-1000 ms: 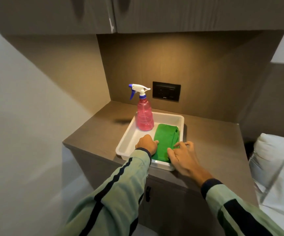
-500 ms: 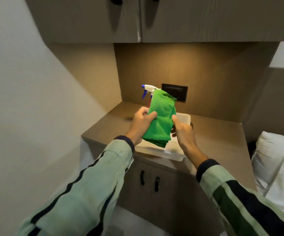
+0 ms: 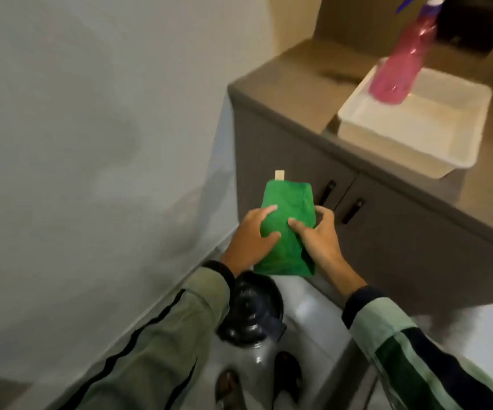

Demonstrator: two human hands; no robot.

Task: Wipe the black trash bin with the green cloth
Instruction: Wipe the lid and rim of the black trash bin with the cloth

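Left hand: the left hand [image 3: 251,235] grips the left edge of the green cloth [image 3: 288,226], thumb laid across its front.
Right hand: the right hand [image 3: 318,236] pinches the cloth's right edge, fingers curled behind it.
Cloth: folded into a long strip, held in the air in front of the cabinet doors [image 3: 357,220], long axis near vertical, white tag at the top.
Bin: the black trash bin [image 3: 252,312] stands on the floor directly below the cloth, apart from it.
Tray: the white tray [image 3: 387,146] on the counter holds a pink spray bottle [image 3: 399,66].

Cloth [image 3: 288,229] between both hands, above the bin [image 3: 251,312]; cabinet [image 3: 387,232] behind; tray [image 3: 411,137] on it, bottle [image 3: 399,69] inside.
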